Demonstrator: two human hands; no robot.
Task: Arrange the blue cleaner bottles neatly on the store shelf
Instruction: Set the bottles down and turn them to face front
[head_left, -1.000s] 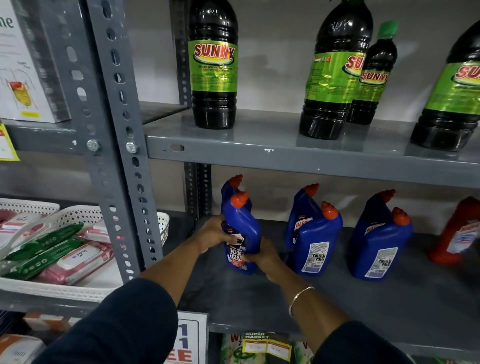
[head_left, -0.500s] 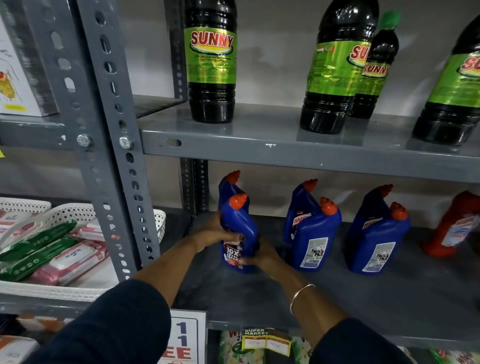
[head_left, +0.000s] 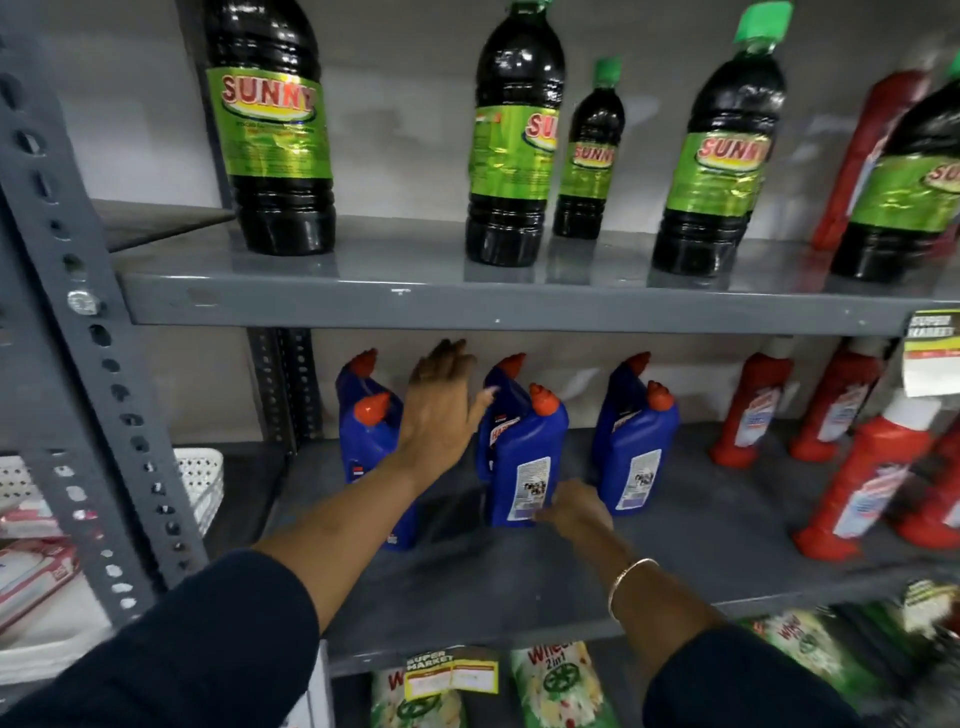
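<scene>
Several blue cleaner bottles with orange caps stand in pairs on the grey middle shelf: a left pair, a middle pair and a right pair. My left hand is raised with fingers spread between the left and middle pairs, its thumb near the rear middle bottle, holding nothing. My right hand is low at the base of the front middle bottle, fingertips touching its lower label. My left forearm hides the lower part of the left pair.
Dark green-labelled bottles line the upper shelf. Red bottles stand at the right of the middle shelf. A perforated grey upright and a white basket are at the left. Green packets lie below.
Both hands let go of the left front bottle. My left hand rose and moved right toward the middle pair; my right hand shifted right to the front middle bottle's base. The view swung right.
</scene>
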